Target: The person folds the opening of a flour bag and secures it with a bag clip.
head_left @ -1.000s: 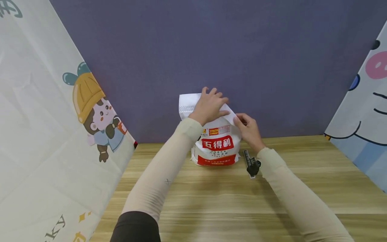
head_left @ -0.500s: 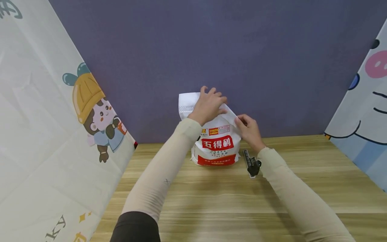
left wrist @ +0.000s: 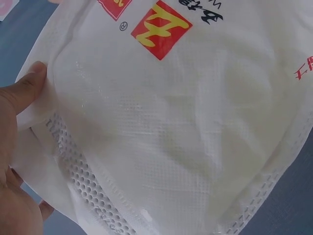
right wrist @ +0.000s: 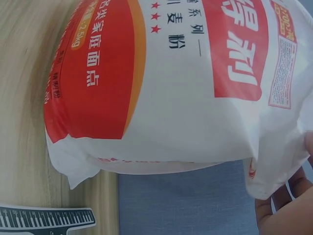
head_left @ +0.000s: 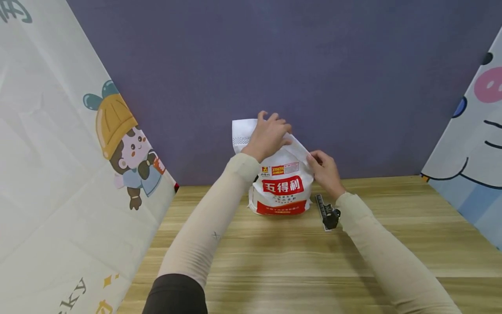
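A white and red bag of flour (head_left: 282, 198) stands upright on the table, against the back panel. My left hand (head_left: 269, 137) grips its top edge from above. In the left wrist view the thumb (left wrist: 33, 85) lies on the front of the white plastic, with the other fingers behind it. My right hand (head_left: 324, 172) pinches the bag's upper right corner. The right wrist view has these fingers (right wrist: 281, 200) at the bag's edge, partly out of frame. The bag's top slants down from left to right, and my left hand hides the middle of it.
A flat piano-key-patterned piece (head_left: 321, 207) with a black clip-like part (head_left: 332, 219) lies right of the bag, near my right wrist. The wooden table (head_left: 282, 266) ends at a dark blue-grey panel (head_left: 196, 87). Printed white sheets (head_left: 39, 152) stand along the sides.
My left hand has shifted slightly left and up along the bag's top. The right hand has moved slightly right and down, with the slanted edge drawn out between them.
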`<state>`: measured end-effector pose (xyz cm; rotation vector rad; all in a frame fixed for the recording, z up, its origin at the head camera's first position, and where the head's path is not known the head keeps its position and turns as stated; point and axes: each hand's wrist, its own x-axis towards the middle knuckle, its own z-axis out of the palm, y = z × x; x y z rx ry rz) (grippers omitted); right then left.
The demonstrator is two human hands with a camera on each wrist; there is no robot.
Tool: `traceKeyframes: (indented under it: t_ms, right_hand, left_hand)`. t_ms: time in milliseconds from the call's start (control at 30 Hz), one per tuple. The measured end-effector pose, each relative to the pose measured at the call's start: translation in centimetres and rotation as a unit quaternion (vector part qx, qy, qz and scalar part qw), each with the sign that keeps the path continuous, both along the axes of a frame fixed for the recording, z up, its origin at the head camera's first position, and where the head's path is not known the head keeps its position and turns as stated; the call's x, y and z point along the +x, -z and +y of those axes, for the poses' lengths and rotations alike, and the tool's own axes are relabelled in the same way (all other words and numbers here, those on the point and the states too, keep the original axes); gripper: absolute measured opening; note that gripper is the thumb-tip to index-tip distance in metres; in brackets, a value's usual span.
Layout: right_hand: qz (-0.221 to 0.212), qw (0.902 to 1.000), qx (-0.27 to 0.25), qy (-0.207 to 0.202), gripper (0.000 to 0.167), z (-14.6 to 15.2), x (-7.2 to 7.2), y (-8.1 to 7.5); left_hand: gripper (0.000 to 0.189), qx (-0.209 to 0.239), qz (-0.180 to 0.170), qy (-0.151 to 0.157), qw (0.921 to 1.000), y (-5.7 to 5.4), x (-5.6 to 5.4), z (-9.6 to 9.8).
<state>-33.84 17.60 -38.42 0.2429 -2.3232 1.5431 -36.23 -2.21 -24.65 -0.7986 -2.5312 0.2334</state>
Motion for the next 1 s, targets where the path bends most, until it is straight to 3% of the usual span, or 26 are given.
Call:
traceKeyframes:
  t_ms: [500, 1000]
  right_hand:
    - [-0.033, 0.9989, 0.032, 0.013, 0.035, 1.3, 0.3, 0.7]
    - [-0.018, 0.9985, 0.045, 0.023, 0.031, 1.9, 0.2, 1.3]
  left_hand:
    - [0.032, 0.006, -0.001, 0.004, 1.0, 0.0, 0.0, -0.2]
    - [0.028, 0.005, 0.007, 0.01, 0.9999, -0.1, -0.2, -0.7]
